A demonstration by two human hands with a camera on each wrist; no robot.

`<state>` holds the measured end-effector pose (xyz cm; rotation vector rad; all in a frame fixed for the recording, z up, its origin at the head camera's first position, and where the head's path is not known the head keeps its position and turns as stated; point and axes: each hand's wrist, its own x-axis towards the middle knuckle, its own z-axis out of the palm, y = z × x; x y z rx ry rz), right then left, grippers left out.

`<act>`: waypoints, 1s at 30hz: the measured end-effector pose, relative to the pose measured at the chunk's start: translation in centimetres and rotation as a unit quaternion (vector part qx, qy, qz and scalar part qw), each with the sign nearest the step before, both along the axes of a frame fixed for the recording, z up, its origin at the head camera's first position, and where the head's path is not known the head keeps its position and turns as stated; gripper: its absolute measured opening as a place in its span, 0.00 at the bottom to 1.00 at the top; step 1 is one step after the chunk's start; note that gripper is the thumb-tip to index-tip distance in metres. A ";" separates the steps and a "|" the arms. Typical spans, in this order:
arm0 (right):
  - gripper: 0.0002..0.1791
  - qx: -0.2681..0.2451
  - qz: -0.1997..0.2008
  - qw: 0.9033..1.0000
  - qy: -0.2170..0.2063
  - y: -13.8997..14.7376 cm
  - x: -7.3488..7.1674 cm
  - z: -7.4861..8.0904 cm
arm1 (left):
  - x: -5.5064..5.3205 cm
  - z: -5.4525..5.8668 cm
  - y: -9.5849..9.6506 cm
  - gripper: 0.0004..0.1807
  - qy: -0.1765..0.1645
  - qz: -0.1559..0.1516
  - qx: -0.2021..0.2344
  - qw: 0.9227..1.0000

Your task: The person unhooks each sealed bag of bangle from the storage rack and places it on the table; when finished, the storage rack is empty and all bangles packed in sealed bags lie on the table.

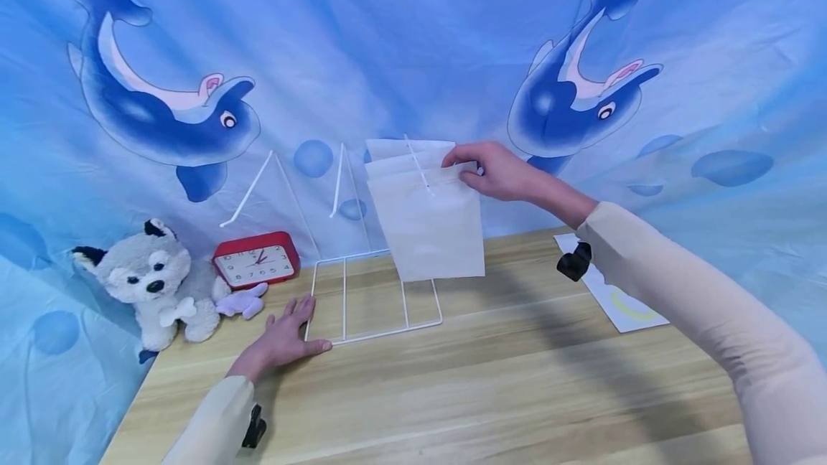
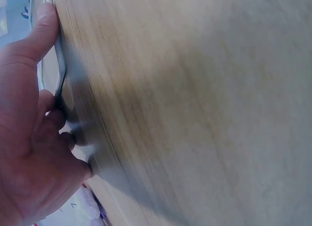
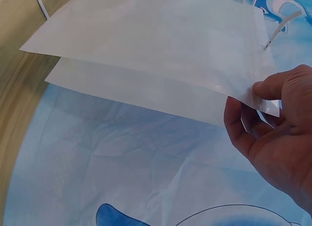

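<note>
A white wire rack [image 1: 388,338] stands on the table, with slanting prongs rising at its back. Several flat white sheets [image 1: 429,228] hang from its right-hand prong [image 1: 416,160]; whether they are bags or single sheets I cannot tell. At the upper right corner of the front sheet [image 3: 161,35], my right hand [image 1: 500,171] pinches the edge, thumb in front and fingers behind. The prong's tip pokes out through that sheet near its top. My left hand [image 1: 287,336] rests at the rack's front left corner, fingers spread and thumb touching the front bar.
Left of the rack are a grey-and-white plush dog [image 1: 155,285], a red clock [image 1: 256,259] and a small purple toy [image 1: 242,301]. Under my right forearm lies a white paper [image 1: 620,300] with a yellow curve. A blue dolphin-print curtain [image 1: 413,41] hangs behind the table.
</note>
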<state>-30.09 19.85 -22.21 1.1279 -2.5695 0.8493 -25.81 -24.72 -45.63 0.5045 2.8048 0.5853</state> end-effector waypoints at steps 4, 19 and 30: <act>0.15 0.009 -0.009 1.000 0.010 1.4 1.0 0.3 | -1.4 -0.1 1.2 0.62 0.005 -0.018 0.001 1.000; 0.14 0.015 0.071 0.997 -0.025 -4.3 3.3 0.0 | 4.2 -1.7 -5.3 0.58 0.046 0.011 -0.002 0.999; 0.13 0.008 0.077 0.997 0.003 -5.3 7.5 6.7 | 5.9 3.2 -8.2 0.59 0.044 0.023 0.018 0.999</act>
